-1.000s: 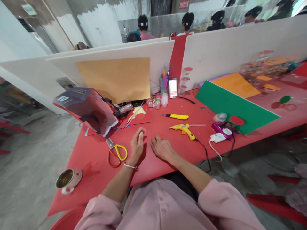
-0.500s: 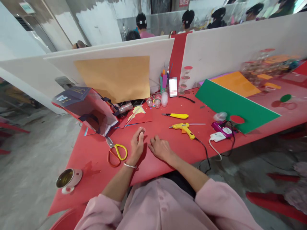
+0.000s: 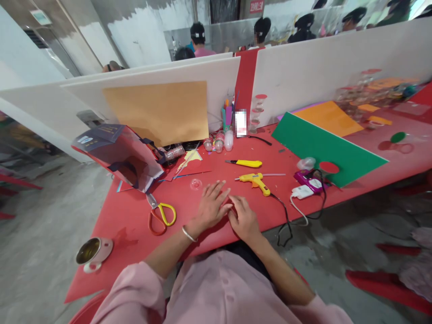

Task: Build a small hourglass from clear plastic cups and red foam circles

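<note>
My left hand (image 3: 211, 207) lies over the red table (image 3: 135, 265) with its fingers spread and nothing in it. Close by on its right is my right hand (image 3: 245, 218), fingers loosely stretched, also with nothing visible in it; the fingertips of both hands nearly meet. A small clear plastic piece, round like a lid (image 3: 195, 184), rests just beyond the left fingers. Scissors (image 3: 162, 218) with one red and one yellow handle are left of my left hand. A yellow hot glue gun (image 3: 254, 181) with a glue stick lies beyond my right hand, and a yellow utility knife (image 3: 248, 163) behind it.
A mug (image 3: 94, 254) stands at the left table edge. A paper bag (image 3: 118, 157) leans at the back left. Small plastic bottles (image 3: 219, 142) line the partition. To the right are a green board (image 3: 324, 148) and a purple power strip (image 3: 307, 181) with cables.
My left hand has let go of the clear plastic piece, now on the table, and moved right with its fingers spread. My right hand has shifted slightly right and its fingers have straightened.
</note>
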The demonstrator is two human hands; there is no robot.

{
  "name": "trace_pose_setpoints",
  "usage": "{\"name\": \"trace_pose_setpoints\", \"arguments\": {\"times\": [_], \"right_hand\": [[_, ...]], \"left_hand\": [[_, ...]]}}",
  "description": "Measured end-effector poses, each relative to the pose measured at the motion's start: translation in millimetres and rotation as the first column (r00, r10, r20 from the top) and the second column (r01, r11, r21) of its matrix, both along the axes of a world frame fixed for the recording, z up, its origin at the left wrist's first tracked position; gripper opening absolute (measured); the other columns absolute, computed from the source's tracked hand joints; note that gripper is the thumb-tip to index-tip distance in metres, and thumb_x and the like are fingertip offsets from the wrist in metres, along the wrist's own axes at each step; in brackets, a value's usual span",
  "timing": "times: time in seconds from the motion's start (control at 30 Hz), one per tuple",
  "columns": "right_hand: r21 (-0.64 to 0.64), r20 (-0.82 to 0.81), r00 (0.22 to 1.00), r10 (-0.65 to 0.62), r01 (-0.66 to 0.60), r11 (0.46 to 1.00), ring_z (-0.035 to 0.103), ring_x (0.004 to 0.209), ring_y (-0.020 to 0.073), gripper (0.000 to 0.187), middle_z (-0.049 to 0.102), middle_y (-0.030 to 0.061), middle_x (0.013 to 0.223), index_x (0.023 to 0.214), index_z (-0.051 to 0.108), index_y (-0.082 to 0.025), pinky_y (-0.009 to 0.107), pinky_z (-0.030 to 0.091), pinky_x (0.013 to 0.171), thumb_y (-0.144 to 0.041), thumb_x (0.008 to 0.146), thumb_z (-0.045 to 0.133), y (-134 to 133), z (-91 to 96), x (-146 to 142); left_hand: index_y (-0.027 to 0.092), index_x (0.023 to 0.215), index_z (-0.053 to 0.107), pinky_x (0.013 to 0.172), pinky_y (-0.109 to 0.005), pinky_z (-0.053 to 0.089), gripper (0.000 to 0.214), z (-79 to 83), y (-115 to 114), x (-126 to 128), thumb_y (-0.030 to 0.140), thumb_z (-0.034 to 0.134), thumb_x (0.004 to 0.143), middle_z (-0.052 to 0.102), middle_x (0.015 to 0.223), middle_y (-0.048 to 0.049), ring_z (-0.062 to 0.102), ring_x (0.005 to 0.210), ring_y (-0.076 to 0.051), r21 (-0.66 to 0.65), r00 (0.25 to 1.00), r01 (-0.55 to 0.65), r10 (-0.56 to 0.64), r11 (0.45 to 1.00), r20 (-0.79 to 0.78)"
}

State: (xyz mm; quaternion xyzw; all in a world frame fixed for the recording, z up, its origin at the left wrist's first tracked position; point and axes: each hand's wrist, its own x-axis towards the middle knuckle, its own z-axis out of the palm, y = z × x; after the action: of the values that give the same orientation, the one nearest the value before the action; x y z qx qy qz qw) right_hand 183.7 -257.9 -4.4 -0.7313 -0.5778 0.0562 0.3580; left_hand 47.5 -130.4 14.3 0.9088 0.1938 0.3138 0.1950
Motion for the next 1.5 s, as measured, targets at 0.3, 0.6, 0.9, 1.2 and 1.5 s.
{"name": "trace_pose_setpoints", "arguments": {"times": [0.3,0.6,0.9,1.2,1.5], "right_hand": [[0.199,0.030,0.998,-0.050,0.043,0.979,0.073,0.112,0.0250,0.035,0.073,0.0140,0.127,0.136,0.067,-0.019,0.036,0.061,0.092,-0.027,0.107,0.049,-6,-23.1,13],[0.150,0.085,0.996,-0.010,-0.002,0.989,0.075,0.101,0.0239,0.036,0.078,0.0117,0.113,0.136,0.068,-0.019,0.034,0.059,0.086,-0.021,0.104,0.051,-11,-25.5,12],[0.071,0.103,0.994,0.037,-0.045,0.996,0.075,0.099,0.0242,0.030,0.079,0.0096,0.109,0.129,0.069,-0.018,0.034,0.056,0.088,-0.019,0.105,0.052,-10,-21.0,12],[0.040,0.148,0.988,0.040,-0.046,0.998,0.075,0.097,0.0243,0.027,0.078,0.0089,0.109,0.123,0.073,-0.018,0.035,0.056,0.085,-0.018,0.103,0.054,-9,-21.5,12],[0.011,0.164,0.985,0.055,-0.057,0.998,0.073,0.096,0.0212,0.027,0.077,0.0080,0.107,0.120,0.075,-0.022,0.031,0.053,0.081,-0.019,0.103,0.054,-10,-19.7,11]], "left_hand": [[0.024,0.149,0.059,0.127,-0.069,0.034,0.044,-15.0,-2,17,0.030,0.055,0.105,0.046,0.167,-0.0172,0.037,0.160,-0.037,0.167,0.950,-0.062,0.109,0.984,-0.292],[0.020,0.153,0.051,0.128,-0.061,0.040,0.055,-12.5,32,10,0.006,0.048,0.100,0.029,0.175,-0.0174,0.023,0.166,-0.033,0.187,0.986,-0.060,0.088,0.980,-0.141],[0.023,0.143,0.059,0.123,-0.060,0.048,0.039,-29.5,28,-2,0.020,0.050,0.106,0.046,0.166,-0.0173,0.037,0.160,-0.032,0.136,0.996,-0.048,0.058,0.990,-0.068],[0.020,0.147,0.059,0.123,-0.056,0.049,0.042,-29.8,40,-8,0.025,0.047,0.108,0.052,0.162,-0.0169,0.042,0.158,-0.031,0.092,0.979,-0.001,0.020,0.996,-0.203],[0.023,0.157,0.049,0.124,-0.056,0.048,0.049,-25.5,39,-5,0.020,0.041,0.108,0.047,0.167,-0.0163,0.039,0.159,-0.029,0.105,0.993,-0.049,0.060,0.993,-0.098]]}}
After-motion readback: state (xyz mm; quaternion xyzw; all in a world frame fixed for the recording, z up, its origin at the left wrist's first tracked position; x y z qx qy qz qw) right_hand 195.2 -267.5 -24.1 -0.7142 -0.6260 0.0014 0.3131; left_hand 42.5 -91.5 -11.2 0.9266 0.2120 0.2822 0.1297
